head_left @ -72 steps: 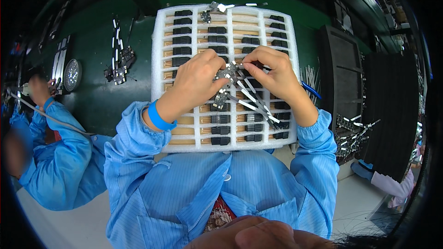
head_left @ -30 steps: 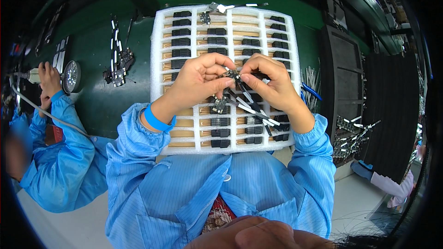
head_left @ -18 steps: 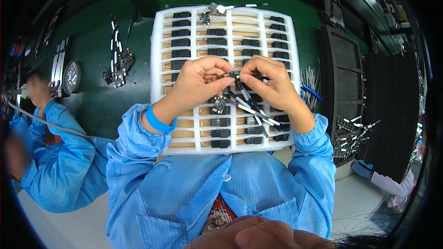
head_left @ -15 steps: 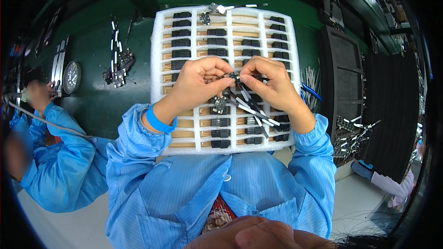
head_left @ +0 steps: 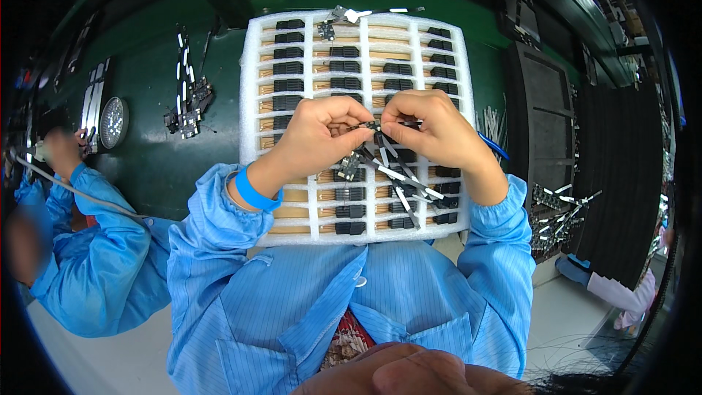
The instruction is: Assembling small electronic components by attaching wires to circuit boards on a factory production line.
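Note:
Above a white foam tray [head_left: 249, 88], both my hands meet on a small dark circuit board [head_left: 374, 125]. My left hand [head_left: 311, 139], with a blue band at its wrist, pinches the board's left side between thumb and forefinger. My right hand [head_left: 439, 135] is closed at its right side, fingertips pinched together; they partly cover the board. Black-and-white flat flex cables [head_left: 398, 174] hang below the fingers, over the tray. Another small board [head_left: 349, 167] dangles under my left hand. Rows of black rectangular parts [head_left: 344, 52] with copper-coloured strips fill the tray's slots.
A loose board with a flex cable [head_left: 327, 30] lies on the tray's far edge. Left on the green table are more boards [head_left: 191, 106] and a round metal dish [head_left: 113, 123], beside a co-worker's sleeve [head_left: 102, 241]. A black tray [head_left: 545, 113] and cable pile [head_left: 559, 212] are at right.
The hanging flex cables have swung slightly, one end shifting left. My right hand has turned a little at the board, its wrist moving right; my left hand has barely moved.

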Action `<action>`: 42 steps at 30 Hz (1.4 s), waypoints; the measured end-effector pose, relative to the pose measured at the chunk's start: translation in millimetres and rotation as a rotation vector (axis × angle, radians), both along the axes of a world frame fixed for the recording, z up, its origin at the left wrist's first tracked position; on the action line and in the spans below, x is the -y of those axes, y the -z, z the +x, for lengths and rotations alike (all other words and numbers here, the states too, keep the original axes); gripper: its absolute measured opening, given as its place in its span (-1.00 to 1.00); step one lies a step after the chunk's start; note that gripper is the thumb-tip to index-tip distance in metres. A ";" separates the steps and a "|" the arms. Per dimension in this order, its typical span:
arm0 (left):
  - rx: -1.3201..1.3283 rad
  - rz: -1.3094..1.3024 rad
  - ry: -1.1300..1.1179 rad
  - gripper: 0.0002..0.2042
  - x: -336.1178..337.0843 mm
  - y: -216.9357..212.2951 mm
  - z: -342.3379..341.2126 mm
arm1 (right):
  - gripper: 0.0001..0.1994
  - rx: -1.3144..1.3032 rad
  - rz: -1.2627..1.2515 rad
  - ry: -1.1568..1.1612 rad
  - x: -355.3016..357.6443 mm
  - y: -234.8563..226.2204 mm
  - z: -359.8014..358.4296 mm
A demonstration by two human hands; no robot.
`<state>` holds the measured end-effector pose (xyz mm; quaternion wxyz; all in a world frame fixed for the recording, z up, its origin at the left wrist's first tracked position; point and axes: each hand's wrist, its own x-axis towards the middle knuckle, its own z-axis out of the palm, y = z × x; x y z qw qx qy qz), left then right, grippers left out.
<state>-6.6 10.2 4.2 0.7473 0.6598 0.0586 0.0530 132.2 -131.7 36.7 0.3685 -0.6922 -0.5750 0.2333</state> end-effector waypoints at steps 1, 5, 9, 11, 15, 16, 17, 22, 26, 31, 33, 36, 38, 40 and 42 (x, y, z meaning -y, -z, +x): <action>0.000 -0.001 -0.001 -0.88 0.2 -0.3 -0.5 | -0.89 0.012 -0.054 -0.026 -1.5 -3.2 1.0; -0.007 0.084 -0.001 -0.89 -0.1 0.7 -0.7 | -0.87 -0.077 -0.163 -0.049 -5.7 -3.0 4.9; -0.073 -0.075 0.004 -0.89 -6.2 5.0 1.6 | -0.88 -0.073 -0.171 0.021 -7.5 -0.9 0.0; -0.083 -0.134 0.004 -0.89 -9.7 4.2 1.7 | -0.90 -0.169 -0.067 0.066 -6.2 3.3 -0.8; -0.087 -0.228 -0.003 -0.87 -11.6 6.0 2.5 | -0.92 -0.131 -0.050 0.050 -6.1 0.1 -2.1; -0.086 -0.228 -0.003 -0.87 -11.7 6.1 2.5 | -0.92 -0.111 -0.030 0.056 -5.8 0.1 -3.2; -0.086 -0.228 -0.001 -0.87 -11.7 6.2 2.5 | -0.91 -0.091 -0.009 0.062 -5.6 0.2 -3.7; -0.070 -0.201 0.006 -0.87 -9.8 6.9 2.6 | -0.91 -0.008 -0.069 0.009 -5.4 -5.1 -0.8; -0.075 -0.192 0.039 -0.88 -12.0 6.2 2.5 | -0.91 0.142 -0.026 -0.043 -7.2 -9.3 -1.6; -0.115 -0.194 0.057 -0.88 -12.7 4.4 2.4 | -0.91 0.214 -0.002 -0.033 -7.3 -11.8 -5.7; -0.121 -0.185 0.045 -0.88 -11.7 5.6 2.6 | -0.91 0.218 -0.011 -0.027 -7.4 -11.7 -5.9; -0.107 -0.185 0.031 -0.88 -11.1 6.3 2.0 | -0.91 0.200 -0.012 -0.023 -7.5 -9.0 -6.0; -0.106 -0.198 0.023 -0.88 -11.5 5.7 2.3 | -0.90 0.148 -0.005 0.038 -8.1 -6.9 -7.1; -0.105 -0.211 0.013 -0.88 -11.7 5.4 2.2 | -0.90 0.120 -0.015 0.045 -8.0 -7.5 -7.5; -0.102 -0.221 0.007 -0.88 -11.5 5.2 2.2 | -0.90 0.093 -0.026 0.052 -8.0 -7.8 -7.5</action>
